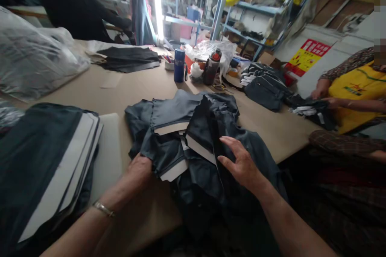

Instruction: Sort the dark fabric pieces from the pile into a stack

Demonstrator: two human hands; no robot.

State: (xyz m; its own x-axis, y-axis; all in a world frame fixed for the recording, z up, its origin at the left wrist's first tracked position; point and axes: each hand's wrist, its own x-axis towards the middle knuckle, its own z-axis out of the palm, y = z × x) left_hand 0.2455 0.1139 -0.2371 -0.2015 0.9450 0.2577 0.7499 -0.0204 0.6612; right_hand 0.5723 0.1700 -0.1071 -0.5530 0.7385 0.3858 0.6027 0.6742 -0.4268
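A heap of dark garment pieces with white lining strips lies on the brown table in front of me. My left hand grips the near left edge of the heap, fingers tucked under the cloth. My right hand rests flat on top of the heap's right side, fingers spread and holding nothing.
A stack of folded dark pieces with white edges sits at my left. A blue bottle and a dark bottle with a red cap stand mid-table. One person sits far left, another in a yellow apron works at right with more dark cloth.
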